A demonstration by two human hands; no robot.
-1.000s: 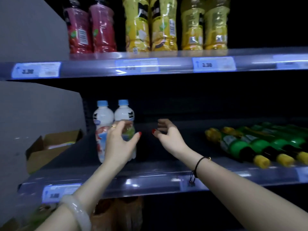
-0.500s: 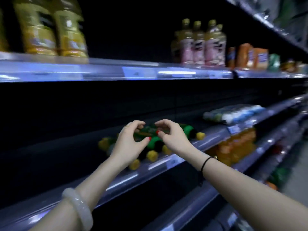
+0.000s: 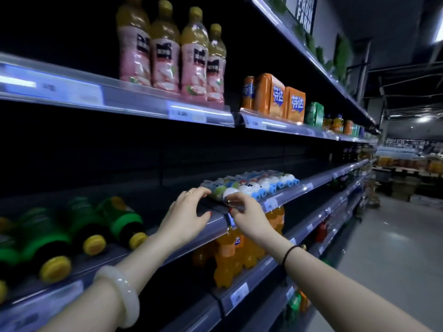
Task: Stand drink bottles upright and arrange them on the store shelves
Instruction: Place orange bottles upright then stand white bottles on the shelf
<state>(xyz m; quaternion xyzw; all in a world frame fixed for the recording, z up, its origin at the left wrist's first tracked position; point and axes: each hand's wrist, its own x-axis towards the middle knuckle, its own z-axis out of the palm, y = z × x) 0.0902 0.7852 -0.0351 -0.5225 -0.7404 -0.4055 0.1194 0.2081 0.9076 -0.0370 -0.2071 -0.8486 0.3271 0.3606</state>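
Head view: white blue-capped bottles (image 3: 263,184) lie on their sides in a row on the middle shelf (image 3: 311,186), well right of the green bottles (image 3: 115,219), which also lie flat. Left hand (image 3: 187,218) is arched with fingers spread apart, tips touching the row's near-left end, gripping nothing. Right hand (image 3: 248,219) has thumb and fingers pinched on the cap end of the nearest white bottle (image 3: 229,193).

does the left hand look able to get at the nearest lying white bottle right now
Probably yes. The left hand hovers over the shelf edge, close beside the nearest white bottle, and nothing lies between them. The right hand covers that bottle's cap end, so the body is the free part.
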